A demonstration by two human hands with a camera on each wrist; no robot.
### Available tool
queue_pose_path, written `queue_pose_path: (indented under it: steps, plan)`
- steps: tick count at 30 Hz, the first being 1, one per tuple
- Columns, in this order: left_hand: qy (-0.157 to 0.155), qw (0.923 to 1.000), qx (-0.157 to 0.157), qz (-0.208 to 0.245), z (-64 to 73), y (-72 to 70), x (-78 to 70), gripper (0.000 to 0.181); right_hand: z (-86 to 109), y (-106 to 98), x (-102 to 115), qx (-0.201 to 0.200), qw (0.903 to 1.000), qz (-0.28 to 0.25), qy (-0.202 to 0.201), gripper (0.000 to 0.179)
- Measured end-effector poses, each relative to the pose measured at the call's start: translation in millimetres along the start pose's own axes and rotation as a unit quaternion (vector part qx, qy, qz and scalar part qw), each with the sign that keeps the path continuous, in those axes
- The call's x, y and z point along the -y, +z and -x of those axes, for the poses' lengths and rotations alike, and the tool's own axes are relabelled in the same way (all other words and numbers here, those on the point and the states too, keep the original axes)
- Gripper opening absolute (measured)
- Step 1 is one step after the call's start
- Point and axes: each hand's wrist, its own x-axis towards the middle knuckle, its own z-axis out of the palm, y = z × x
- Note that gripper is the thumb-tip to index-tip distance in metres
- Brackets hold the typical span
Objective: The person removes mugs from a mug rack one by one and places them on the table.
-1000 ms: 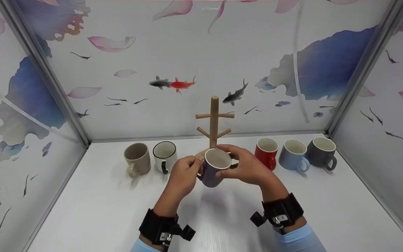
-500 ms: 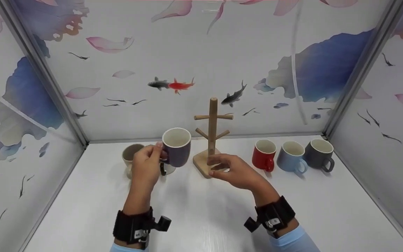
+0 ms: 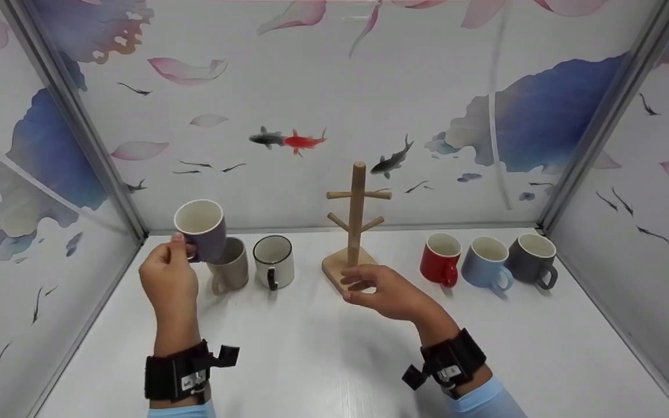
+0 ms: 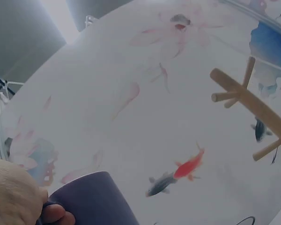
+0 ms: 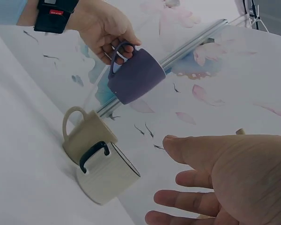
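A purple mug with a pale inside is held up by its handle in my left hand. It overlaps the beige mug in the head view; the right wrist view shows the purple mug raised above that one. Beside the beige mug stands a white mug with a black rim and handle. My right hand holds nothing, its fingers loosely bent in front of the wooden mug tree. In the right wrist view its fingers are spread apart.
On the right of the white table stand a red mug, a light blue mug and a dark grey mug. Printed panels wall in the back and sides.
The left hand has carried the purple mug from in front of the mug tree to the far left, out of the right hand's grasp. The right hand has let go and stayed near the tree's base.
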Motion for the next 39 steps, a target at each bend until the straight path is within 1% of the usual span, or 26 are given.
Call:
queue_pose_path:
  steps: [2,6,10,13,17,20,21,24,27,31,35,39]
  plan:
    - [-0.010,0.9996,-0.024,0.014,-6.5,-4.2,6.0,0.047,0.2,1,-1,0.003,1.0000,0.002,0.003,0.057]
    - [-0.036,0.9975,-0.058,0.016,-17.4,-12.2,18.6,0.047,-1.1,5,-3,0.010,0.9999,0.002,0.006,0.057]
    - [-0.062,0.9956,-0.069,-0.009,-25.8,-19.4,31.1,0.051,-2.6,7,-5,0.016,0.9999,0.002,0.001,0.055]
    - [-0.078,0.9938,-0.075,-0.024,-31.2,-22.6,43.2,0.052,-3.1,8,-5,0.018,0.9998,0.002,0.001,0.054]
    - [-0.082,0.9920,-0.089,-0.038,-37.1,-23.7,64.3,0.049,-4.2,9,-7,0.011,0.9998,0.017,0.008,0.052]
    - [-0.092,0.9907,-0.091,-0.043,-40.8,-25.8,78.7,0.047,-5.1,12,-7,0.006,0.9994,0.030,0.016,0.049]
    - [-0.101,0.9900,-0.089,-0.040,-42.1,-27.0,82.6,0.047,-5.4,13,-7,0.007,0.9994,0.030,0.018,0.047]
    - [-0.124,0.9882,-0.085,-0.030,-46.4,-29.1,94.2,0.046,-7.0,18,-8,0.017,0.9991,0.029,0.024,0.046]
    - [-0.140,0.9866,-0.079,-0.025,-49.2,-27.9,103.5,0.046,-9.5,24,-10,0.027,0.9987,0.027,0.034,0.047]
    - [-0.147,0.9862,-0.072,-0.025,-49.3,-23.8,111.3,0.047,-12.7,33,-13,0.036,0.9977,0.032,0.047,0.051]
    - [-0.157,0.9852,-0.068,-0.012,-49.0,-20.2,116.4,0.046,-14.7,38,-14,0.047,0.9972,0.039,0.043,0.054]
    - [-0.164,0.9847,-0.059,-0.012,-49.0,-20.2,121.8,0.047,-15.9,42,-13,0.054,0.9968,0.037,0.047,0.056]
